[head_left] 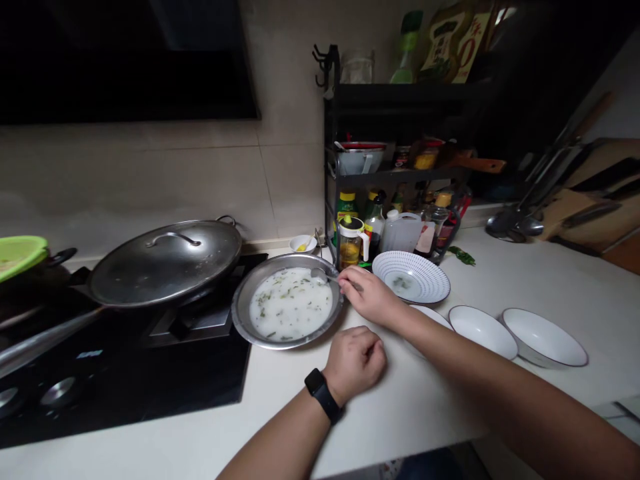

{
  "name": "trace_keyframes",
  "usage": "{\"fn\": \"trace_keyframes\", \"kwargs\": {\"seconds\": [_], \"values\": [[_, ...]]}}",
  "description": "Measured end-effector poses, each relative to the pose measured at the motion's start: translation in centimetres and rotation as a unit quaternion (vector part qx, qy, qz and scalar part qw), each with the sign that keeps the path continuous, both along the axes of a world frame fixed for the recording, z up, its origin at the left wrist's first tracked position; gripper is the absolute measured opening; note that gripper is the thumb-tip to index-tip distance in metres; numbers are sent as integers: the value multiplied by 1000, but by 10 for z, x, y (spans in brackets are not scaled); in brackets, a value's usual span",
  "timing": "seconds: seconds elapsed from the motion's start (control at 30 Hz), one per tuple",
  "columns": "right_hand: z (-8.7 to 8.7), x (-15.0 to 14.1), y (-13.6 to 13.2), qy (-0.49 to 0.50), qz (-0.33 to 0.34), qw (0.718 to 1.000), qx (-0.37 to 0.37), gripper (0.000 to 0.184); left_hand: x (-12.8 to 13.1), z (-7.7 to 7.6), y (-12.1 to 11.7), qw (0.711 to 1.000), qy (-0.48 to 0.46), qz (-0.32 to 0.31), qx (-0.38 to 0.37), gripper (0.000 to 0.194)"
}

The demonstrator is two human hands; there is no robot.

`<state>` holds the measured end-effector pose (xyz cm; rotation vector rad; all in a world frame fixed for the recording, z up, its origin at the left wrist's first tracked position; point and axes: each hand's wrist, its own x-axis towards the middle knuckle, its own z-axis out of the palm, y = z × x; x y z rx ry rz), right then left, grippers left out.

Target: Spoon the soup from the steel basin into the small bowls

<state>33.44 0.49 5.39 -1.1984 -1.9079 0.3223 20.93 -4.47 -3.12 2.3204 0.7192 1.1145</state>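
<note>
My right hand (370, 295) grips the handle of a metal spoon (319, 274), whose head rests at the right side of the liquid in a wide steel basin (241, 319). The liquid is milky white soup (287, 303) with green leafy bits floating in it. Just in front of the basin, my left hand (355, 363) is closed in a loose fist above the counter, with a black watch (323, 395) on its wrist. Beyond my right hand stands a patterned bowl (435, 277) with a little pale liquid and greens at its bottom.
White bowls (543, 333) stand in a row, one partly behind my right forearm. A lidded wok (165, 267) sits on the black stove (125, 400) at left, its long handle toward me. A small dish (311, 247) and a condiment rack (400, 175) stand behind; utensils (515, 223) lean at right.
</note>
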Motion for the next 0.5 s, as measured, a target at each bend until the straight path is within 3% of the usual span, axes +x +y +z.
{"fn": "trace_keyframes", "kwargs": {"seconds": [0.1, 0.27, 0.33, 0.5], "values": [[0, -2, 4, 157, -84, 980, -88, 11, 0, 2, -1, 1000, 9, -6, 2, 26], [8, 1, 12, 432, -155, 861, -221, 11, 0, 3, -1, 1000, -2, -7, 6, 26], [12, 3, 13, 477, -155, 832, -238, 13, 0, 4, -1, 1000, -6, -8, 7, 26], [23, 9, 4, 515, -152, 811, -233, 13, 0, 3, -1, 1000, 7, -12, 0, 25]]}}
